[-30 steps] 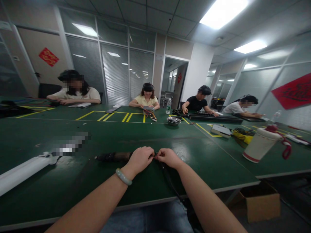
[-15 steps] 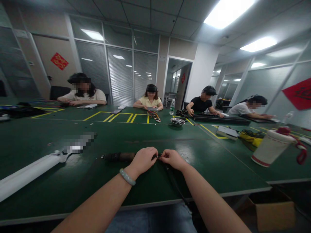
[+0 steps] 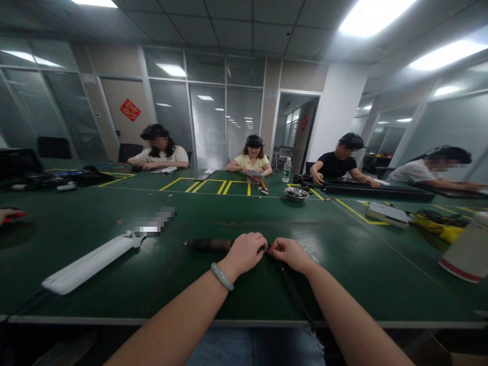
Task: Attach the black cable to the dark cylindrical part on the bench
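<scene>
A dark, cylindrical electric screwdriver [image 3: 211, 245] lies across the green table, its narrow tip to the left. My left hand [image 3: 247, 254], with a pale bangle at the wrist, is closed around its right end and covers that part. Close beside it, my right hand [image 3: 290, 253] pinches at the cable end of the tool with thumb and fingers together. What exactly sits in that pinch is too small and too hidden to make out. From below my right hand a black cable [image 3: 290, 287] runs down over the table's front edge.
A long white device [image 3: 93, 262] with a dark cord lies at left. Ahead stand a metal bowl [image 3: 296, 194] and a water bottle [image 3: 286, 170]. At right are a silver box [image 3: 388, 214], yellow-and-black items [image 3: 438, 226] and a white container [image 3: 467, 249]. Several co-workers sit opposite.
The view has turned left, so everything sits further right in the picture. A hand with something red now shows at the left edge. My hands keep nearly the same hold on the screwdriver.
</scene>
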Available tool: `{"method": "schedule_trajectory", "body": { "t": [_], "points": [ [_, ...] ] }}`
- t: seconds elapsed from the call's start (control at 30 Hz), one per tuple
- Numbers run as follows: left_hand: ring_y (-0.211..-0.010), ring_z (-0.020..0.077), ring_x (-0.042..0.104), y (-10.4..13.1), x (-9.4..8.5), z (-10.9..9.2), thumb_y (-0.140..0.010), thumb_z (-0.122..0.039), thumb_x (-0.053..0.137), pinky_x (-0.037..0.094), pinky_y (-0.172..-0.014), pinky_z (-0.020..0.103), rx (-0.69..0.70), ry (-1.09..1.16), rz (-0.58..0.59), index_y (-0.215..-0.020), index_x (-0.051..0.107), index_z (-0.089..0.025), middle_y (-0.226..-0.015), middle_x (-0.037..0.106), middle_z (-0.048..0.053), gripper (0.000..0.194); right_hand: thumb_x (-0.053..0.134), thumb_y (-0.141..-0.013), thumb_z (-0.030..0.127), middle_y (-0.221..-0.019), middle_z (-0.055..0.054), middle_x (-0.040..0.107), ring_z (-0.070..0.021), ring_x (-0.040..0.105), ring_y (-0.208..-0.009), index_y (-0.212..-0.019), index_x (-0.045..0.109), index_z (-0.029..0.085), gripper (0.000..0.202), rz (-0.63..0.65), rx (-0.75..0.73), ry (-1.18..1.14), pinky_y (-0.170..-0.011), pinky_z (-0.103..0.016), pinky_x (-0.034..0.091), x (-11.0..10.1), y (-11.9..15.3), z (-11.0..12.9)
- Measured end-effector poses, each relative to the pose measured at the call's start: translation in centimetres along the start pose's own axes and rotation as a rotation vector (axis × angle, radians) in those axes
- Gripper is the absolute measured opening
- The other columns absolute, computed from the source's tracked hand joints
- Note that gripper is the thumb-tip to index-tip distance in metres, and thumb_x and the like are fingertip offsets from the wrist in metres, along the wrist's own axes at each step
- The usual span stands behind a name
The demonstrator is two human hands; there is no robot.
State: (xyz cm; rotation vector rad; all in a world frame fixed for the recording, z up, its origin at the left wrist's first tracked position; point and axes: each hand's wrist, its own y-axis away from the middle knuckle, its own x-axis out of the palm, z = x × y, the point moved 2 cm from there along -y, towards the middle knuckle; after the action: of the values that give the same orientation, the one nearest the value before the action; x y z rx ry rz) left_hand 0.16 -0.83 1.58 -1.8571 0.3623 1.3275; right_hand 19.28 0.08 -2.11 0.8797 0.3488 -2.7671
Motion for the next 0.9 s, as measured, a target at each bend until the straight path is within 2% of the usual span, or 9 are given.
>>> {"method": "schedule_trajectory", "body": {
  "t": [0.2, 0.43, 0.6, 0.73, 0.9],
  "points": [
    [-0.091, 0.0185, 0.057, 0.07, -0.18, 0.15, -0.085, -0.027, 0.061, 0.042, -0.079, 0.032, -0.029, -0.022, -0.027, -0.093, 0.061, -0.022, -0.095, 0.062, 0.002, 0.010, 0.065, -0.079, 0.037, -0.067, 0.000, 0.064, -0.0124, 0.056, -0.060, -0.077, 0.062, 0.017, 0.020, 0.005, -0.006, 0.017, -0.054, -0.021, 0.038, -0.05, -0.13, -0.22],
    [-0.092, 0.0178, 0.057, 0.00, -0.31, -0.08, -0.084, -0.019, 0.060, 0.041, -0.080, 0.032, 0.004, -0.049, 0.006, -0.089, 0.062, -0.022, -0.098, 0.062, 0.002, 0.007, 0.066, -0.079, 0.038, -0.068, 0.001, 0.065, -0.0120, 0.056, -0.061, -0.079, 0.063, 0.017, 0.021, -0.004, -0.019, 0.012, -0.054, -0.021, 0.039, 0.07, -0.19, -0.72],
    [-0.091, 0.0194, 0.057, -0.04, -0.34, -0.04, -0.082, -0.029, 0.065, 0.041, -0.078, 0.033, 0.007, -0.062, -0.009, -0.090, 0.060, -0.022, -0.095, 0.062, 0.002, 0.011, 0.067, -0.077, 0.036, -0.067, 0.001, 0.064, -0.0117, 0.056, -0.060, -0.077, 0.062, 0.017, 0.020, -0.014, -0.013, 0.011, -0.055, -0.021, 0.040, -0.08, -0.04, -0.32],
    [-0.090, 0.0182, 0.057, -0.15, -0.16, -0.02, -0.086, -0.023, 0.058, 0.042, -0.077, 0.032, 0.008, -0.060, -0.011, -0.087, 0.061, -0.021, -0.096, 0.062, 0.003, 0.004, 0.067, -0.077, 0.036, -0.067, 0.001, 0.063, -0.0114, 0.055, -0.060, -0.076, 0.062, 0.017, 0.020, -0.009, -0.011, -0.002, -0.054, -0.021, 0.039, -0.15, 0.03, -0.02],
    [-0.090, 0.0178, 0.057, -0.19, -0.24, -0.21, -0.085, -0.019, 0.055, 0.042, -0.079, 0.032, 0.018, -0.025, -0.009, -0.088, 0.061, -0.022, -0.097, 0.063, 0.002, 0.007, 0.067, -0.078, 0.037, -0.068, 0.001, 0.064, -0.0116, 0.055, -0.060, -0.076, 0.063, 0.017, 0.020, -0.008, -0.022, 0.000, -0.055, -0.022, 0.040, -0.19, 0.07, 0.09]
  ]
}}
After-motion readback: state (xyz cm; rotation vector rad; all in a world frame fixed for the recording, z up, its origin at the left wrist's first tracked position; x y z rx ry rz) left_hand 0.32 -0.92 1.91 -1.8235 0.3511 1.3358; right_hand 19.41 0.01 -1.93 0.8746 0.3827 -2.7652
